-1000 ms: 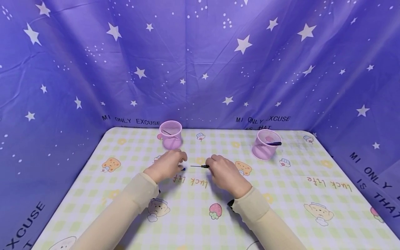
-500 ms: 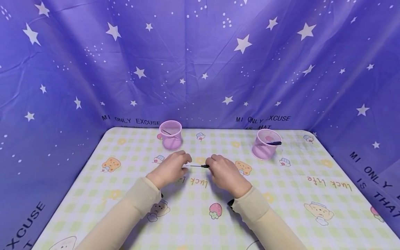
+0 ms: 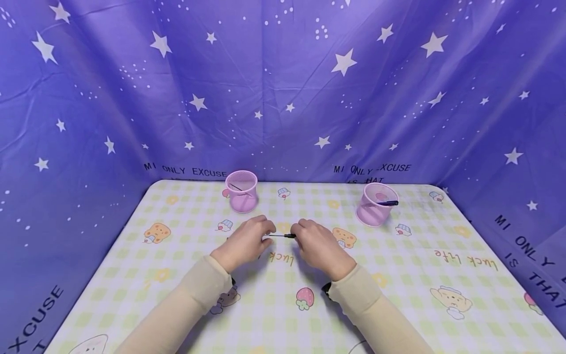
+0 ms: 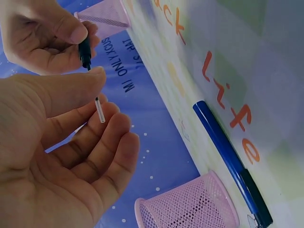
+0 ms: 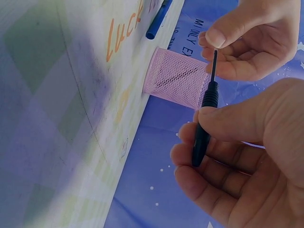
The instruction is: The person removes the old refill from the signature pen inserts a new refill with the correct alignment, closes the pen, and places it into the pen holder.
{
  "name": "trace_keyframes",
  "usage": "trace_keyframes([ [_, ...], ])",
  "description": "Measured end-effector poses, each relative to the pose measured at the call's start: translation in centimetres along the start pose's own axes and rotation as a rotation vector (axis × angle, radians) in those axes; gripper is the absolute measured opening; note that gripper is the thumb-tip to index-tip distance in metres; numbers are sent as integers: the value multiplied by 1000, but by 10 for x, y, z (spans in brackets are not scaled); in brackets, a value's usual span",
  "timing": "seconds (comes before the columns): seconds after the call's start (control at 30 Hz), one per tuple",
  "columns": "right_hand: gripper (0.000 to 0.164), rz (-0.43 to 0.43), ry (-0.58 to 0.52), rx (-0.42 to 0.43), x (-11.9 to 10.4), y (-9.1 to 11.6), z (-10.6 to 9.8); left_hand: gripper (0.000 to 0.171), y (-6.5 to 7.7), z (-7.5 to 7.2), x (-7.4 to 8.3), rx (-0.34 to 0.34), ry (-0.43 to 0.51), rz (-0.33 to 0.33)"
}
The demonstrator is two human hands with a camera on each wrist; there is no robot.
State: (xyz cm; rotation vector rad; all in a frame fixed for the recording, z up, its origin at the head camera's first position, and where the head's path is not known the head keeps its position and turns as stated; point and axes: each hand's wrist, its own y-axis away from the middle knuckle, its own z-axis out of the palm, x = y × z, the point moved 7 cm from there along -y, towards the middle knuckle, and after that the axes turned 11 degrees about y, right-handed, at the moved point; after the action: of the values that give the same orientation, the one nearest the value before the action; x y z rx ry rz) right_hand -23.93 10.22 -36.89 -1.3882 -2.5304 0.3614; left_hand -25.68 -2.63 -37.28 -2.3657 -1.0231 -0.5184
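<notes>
Between finger and thumb, my right hand (image 3: 322, 247) holds the dark grip section (image 5: 205, 126) of a pen. A thin pen refill (image 3: 278, 235) sticks out of that section to the left. Its near stretch is dark and its far tip looks clear in the left wrist view. My left hand (image 3: 244, 241) pinches the refill by thumb and forefinger, the other fingers loosely bent. Below the left hand lies a blue pen barrel (image 4: 221, 140) with a dark end and a clip, mostly hidden in the head view.
Two pink mesh pen holders stand at the back. The left holder (image 3: 243, 202) contains a thin dark stick. A dark blue pen piece (image 3: 387, 203) leans at the rim of the right holder (image 3: 371, 216). A checked cloth (image 3: 398, 260) covers the table; a purple starry curtain (image 3: 265, 98) surrounds it.
My left hand has shifted right to the refill, and its thumb and forefinger now pinch it. The blue barrel's end that showed beside it is now hidden. My right hand stays put.
</notes>
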Motion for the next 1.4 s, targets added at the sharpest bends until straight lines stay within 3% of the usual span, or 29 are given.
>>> trace_keyframes([
  [0.53,13,-10,10,18,-1,0,1,17,1,4,2,83,72,25],
  [1.4,13,-24,15,26,-3,0,1,17,4,5,2,145,102,50],
])
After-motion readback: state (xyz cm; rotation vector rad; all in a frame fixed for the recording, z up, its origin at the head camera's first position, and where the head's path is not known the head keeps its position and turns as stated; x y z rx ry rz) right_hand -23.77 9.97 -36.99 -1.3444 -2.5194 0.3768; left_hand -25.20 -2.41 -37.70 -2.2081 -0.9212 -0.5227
